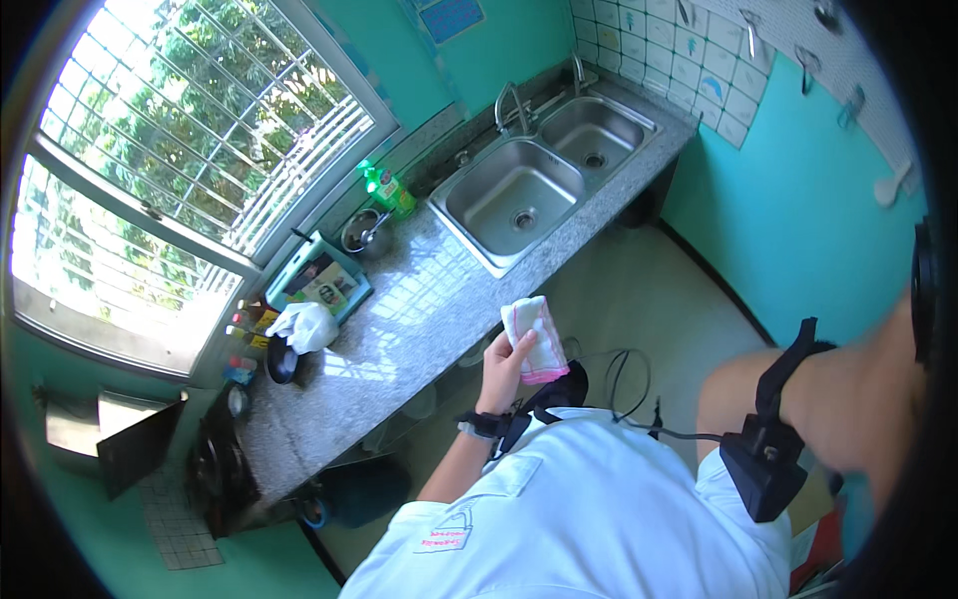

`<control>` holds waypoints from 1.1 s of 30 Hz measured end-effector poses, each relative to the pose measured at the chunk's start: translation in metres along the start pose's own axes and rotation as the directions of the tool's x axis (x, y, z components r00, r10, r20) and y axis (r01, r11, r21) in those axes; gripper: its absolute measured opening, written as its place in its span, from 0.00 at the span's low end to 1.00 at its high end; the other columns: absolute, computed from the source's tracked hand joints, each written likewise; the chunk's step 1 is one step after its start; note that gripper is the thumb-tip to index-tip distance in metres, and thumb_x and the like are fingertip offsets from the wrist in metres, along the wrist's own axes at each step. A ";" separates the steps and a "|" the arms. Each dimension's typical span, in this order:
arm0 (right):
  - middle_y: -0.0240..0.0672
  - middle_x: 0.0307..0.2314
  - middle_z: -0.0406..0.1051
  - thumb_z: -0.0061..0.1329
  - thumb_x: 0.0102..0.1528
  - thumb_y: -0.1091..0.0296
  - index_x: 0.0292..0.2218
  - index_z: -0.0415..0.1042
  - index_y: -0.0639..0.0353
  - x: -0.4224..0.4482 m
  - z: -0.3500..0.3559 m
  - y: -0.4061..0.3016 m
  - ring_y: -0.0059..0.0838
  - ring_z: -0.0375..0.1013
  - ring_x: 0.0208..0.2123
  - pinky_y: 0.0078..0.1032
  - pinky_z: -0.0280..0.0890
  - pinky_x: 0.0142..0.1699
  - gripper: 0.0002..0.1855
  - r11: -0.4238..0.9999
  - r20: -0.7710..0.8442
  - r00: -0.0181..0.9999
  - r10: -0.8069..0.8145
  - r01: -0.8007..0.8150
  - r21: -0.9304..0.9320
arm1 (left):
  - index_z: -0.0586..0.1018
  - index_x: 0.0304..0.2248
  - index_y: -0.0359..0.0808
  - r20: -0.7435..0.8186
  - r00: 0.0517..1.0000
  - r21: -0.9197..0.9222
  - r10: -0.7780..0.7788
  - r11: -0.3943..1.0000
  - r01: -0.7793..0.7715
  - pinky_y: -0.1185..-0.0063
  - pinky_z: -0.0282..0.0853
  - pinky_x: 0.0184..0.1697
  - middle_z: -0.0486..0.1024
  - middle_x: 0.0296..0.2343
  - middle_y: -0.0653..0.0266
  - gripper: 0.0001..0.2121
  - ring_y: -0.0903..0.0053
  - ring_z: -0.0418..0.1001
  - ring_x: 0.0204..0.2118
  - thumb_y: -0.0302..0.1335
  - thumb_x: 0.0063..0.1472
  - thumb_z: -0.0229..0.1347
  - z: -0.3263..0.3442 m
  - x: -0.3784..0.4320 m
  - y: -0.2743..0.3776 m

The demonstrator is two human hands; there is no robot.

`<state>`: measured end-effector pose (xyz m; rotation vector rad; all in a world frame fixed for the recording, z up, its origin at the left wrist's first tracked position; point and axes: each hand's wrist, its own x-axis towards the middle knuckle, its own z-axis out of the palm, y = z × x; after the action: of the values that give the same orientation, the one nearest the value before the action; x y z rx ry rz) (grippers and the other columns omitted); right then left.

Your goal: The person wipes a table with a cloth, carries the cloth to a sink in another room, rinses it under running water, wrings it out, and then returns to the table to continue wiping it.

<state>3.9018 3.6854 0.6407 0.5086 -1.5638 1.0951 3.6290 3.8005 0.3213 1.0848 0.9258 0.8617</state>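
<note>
A folded white cloth with pink edging (542, 346) rests in my left hand (503, 367), the thumb lying over its face. This hand is above the floor, just off the counter's front edge, and wears a black strap at the wrist. My right arm is raised at the right side, with a strapped black device (765, 468) on it. Close to the camera, my right hand (861, 404) is a blur at the picture's rim, and its fingers cannot be made out.
Along the granite counter (449, 329) is a double steel sink (516, 195). Near the window stand a green bottle (388, 191), a metal pot (365, 233), a light-blue rack (318, 277), a white plastic bag (305, 327) and a dark pan (282, 361). A cable (629, 374) hangs before me.
</note>
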 end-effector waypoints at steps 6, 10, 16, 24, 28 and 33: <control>0.24 0.09 0.53 0.35 0.59 0.65 0.18 0.58 0.49 -0.032 -0.175 0.020 0.16 0.51 0.14 0.22 0.56 0.41 0.17 0.999 -0.432 0.902 0.005 -0.022 -0.035 | 0.74 0.45 0.30 -0.015 0.984 -0.277 -0.180 0.946 0.169 0.78 0.74 0.41 0.77 0.35 0.64 0.14 0.78 0.77 0.36 0.30 0.65 0.54 0.012 0.150 -0.025; 0.24 0.09 0.50 0.35 0.59 0.63 0.17 0.56 0.50 -0.077 -0.304 0.033 0.17 0.47 0.14 0.24 0.55 0.38 0.18 0.975 -0.885 0.460 0.075 -0.218 -0.031 | 0.73 0.43 0.31 -0.053 0.971 -0.401 -0.233 0.896 0.193 0.78 0.75 0.33 0.77 0.32 0.65 0.12 0.79 0.77 0.31 0.30 0.65 0.52 0.024 0.271 -0.025; 0.24 0.11 0.56 0.42 0.59 0.62 0.21 0.63 0.53 -0.150 -0.496 0.095 0.16 0.55 0.16 0.24 0.61 0.38 0.14 0.872 -0.950 0.035 0.310 -0.407 0.270 | 0.66 0.49 0.36 -0.123 0.950 -0.516 -0.287 0.836 0.186 0.66 0.78 0.39 0.73 0.38 0.60 0.16 0.69 0.77 0.38 0.32 0.65 0.50 0.016 0.421 -0.061; 0.24 0.25 0.71 0.46 0.58 0.61 0.39 0.74 0.57 -0.284 -0.722 0.274 0.15 0.68 0.24 0.20 0.68 0.37 0.12 0.406 -0.697 -0.226 0.681 -0.676 0.615 | 0.66 0.48 0.36 -0.199 0.855 -0.708 -0.478 0.673 0.212 0.61 0.75 0.42 0.72 0.41 0.56 0.21 0.59 0.76 0.42 0.43 0.63 0.47 0.011 0.513 -0.111; 0.29 0.31 0.73 0.43 0.61 0.59 0.42 0.74 0.58 -0.348 -0.790 0.362 0.19 0.71 0.31 0.19 0.67 0.39 0.15 0.178 -0.725 -0.224 0.651 -0.884 0.433 | 0.65 0.53 0.37 -0.355 0.765 -0.766 -0.537 0.636 0.091 0.63 0.71 0.49 0.72 0.44 0.56 0.23 0.63 0.74 0.45 0.43 0.64 0.46 0.013 0.534 -0.136; 0.32 0.32 0.73 0.44 0.61 0.57 0.41 0.74 0.61 -0.450 -0.852 0.444 0.23 0.69 0.31 0.20 0.64 0.39 0.17 -0.039 -0.889 0.102 0.446 -0.990 -0.133 | 0.61 0.56 0.35 -0.384 0.780 -0.696 -0.494 0.710 0.107 0.61 0.67 0.53 0.68 0.48 0.55 0.25 0.61 0.69 0.51 0.44 0.66 0.42 0.013 0.580 -0.153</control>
<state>4.1359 4.5196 0.0286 -1.6332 -1.4013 1.0233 3.8728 4.2871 0.0694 0.0356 1.1225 1.1097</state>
